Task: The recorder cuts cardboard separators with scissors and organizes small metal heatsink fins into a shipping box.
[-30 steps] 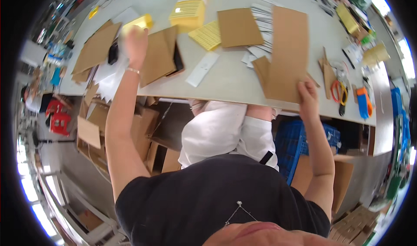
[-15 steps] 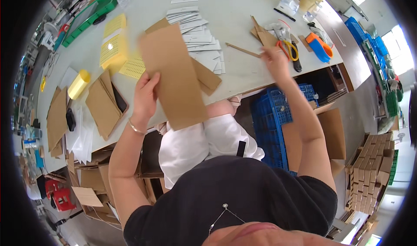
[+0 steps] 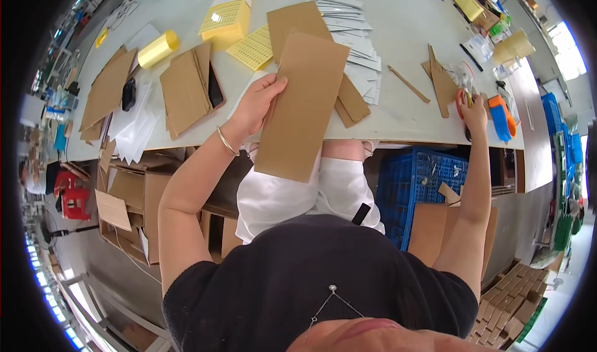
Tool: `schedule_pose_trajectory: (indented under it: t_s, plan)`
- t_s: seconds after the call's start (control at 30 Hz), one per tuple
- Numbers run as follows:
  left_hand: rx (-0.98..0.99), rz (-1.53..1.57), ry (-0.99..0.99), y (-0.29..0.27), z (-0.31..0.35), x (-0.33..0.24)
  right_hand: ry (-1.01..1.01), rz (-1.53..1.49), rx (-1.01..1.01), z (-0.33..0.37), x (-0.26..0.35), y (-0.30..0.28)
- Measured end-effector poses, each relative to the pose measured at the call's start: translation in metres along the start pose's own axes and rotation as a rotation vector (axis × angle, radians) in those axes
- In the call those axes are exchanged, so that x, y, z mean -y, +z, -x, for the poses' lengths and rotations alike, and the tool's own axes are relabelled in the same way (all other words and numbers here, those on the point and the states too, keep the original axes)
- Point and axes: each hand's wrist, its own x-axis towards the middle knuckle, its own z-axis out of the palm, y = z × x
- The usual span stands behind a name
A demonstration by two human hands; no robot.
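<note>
The left hand is gripping a cardboard piece while the right hand is touching scissors, its hold unclear, any lift requiring firm grasp.

Looks bright and fairly even, taking daylight from the windows at right and burning them out to white. Glints off the yellow stack and roll. Falls into shadow beneath the table. Reads crisp on the cardboard; softens toward the rim, bending straight edges, fringing highlights blue-purple, blackening the corners.
</note>
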Motion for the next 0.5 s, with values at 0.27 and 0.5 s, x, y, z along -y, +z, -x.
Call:
schedule_pose_trajectory:
  t_s: [0.27, 0.5]
  plan:
    - [0.113, -0.032, -0.037, -0.022, 0.010, -0.004, 0.052, -1.298, 0.492, 0.083, 0.090, -0.061]
    - [0.130, -0.140, -0.037, -0.008, 0.013, -0.007, -0.335, -1.101, 0.814, 0.144, 0.160, -0.065]
